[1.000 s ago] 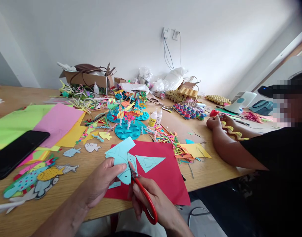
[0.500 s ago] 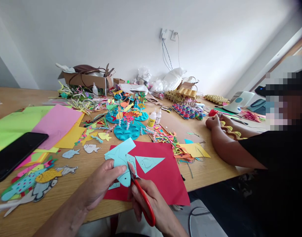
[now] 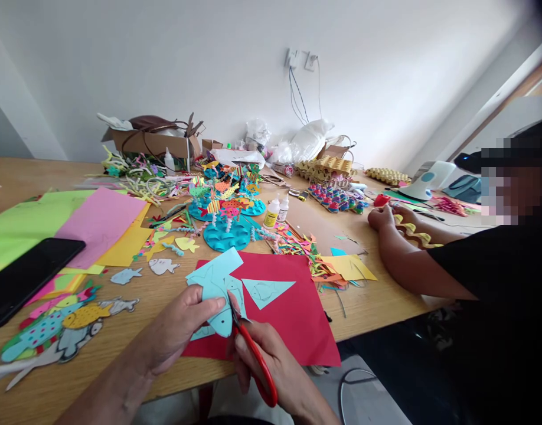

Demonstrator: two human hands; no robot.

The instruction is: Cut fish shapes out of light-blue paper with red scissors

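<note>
Head view: thin light-blue paper [image 3: 215, 286] lies between both hands, over a flat red sheet [image 3: 297, 321], its long axis running away, rounded fish end nearest. The left hand [image 3: 185, 321], closer to it, pinches it under the thumb; the right hand [image 3: 273, 351] curls round smooth red-handled scissors [image 3: 263, 361] (metal against the paper's right side).
</note>
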